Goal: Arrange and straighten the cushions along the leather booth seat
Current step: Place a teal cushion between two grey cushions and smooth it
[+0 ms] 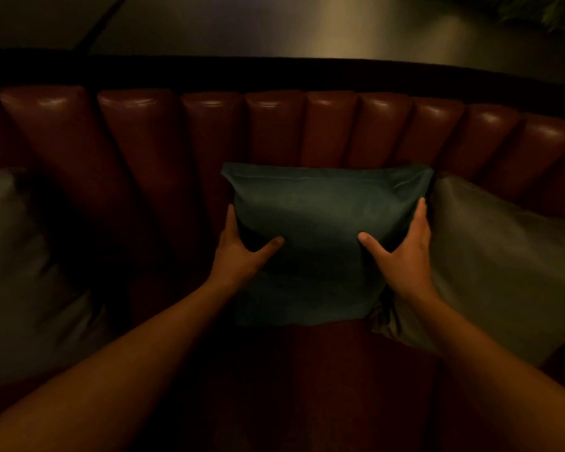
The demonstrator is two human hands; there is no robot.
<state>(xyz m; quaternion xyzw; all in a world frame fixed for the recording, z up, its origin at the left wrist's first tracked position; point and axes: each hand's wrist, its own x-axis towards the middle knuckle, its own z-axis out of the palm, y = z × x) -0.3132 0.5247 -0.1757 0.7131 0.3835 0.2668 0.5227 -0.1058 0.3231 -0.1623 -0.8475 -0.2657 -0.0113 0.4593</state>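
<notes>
Against the padded red leather backrest [274,132], in the middle of the booth seat [333,353], stands the teal cushion [313,230], upright and leaning on the ribs behind it. I hold it by both sides. My left hand [238,252] clamps its left edge, thumb pressed into the front face and fingers hidden behind. My right hand [405,252] clamps its right edge the same way, thumb on the front, fingers wrapped out of sight. Just beside it on the right, touching my right hand, lies a grey cushion [503,256], tilted back. Well apart on the left sits another grey cushion [17,272], blurred. Beyond the backrest's dark top edge runs a dim floor [307,24].
</notes>
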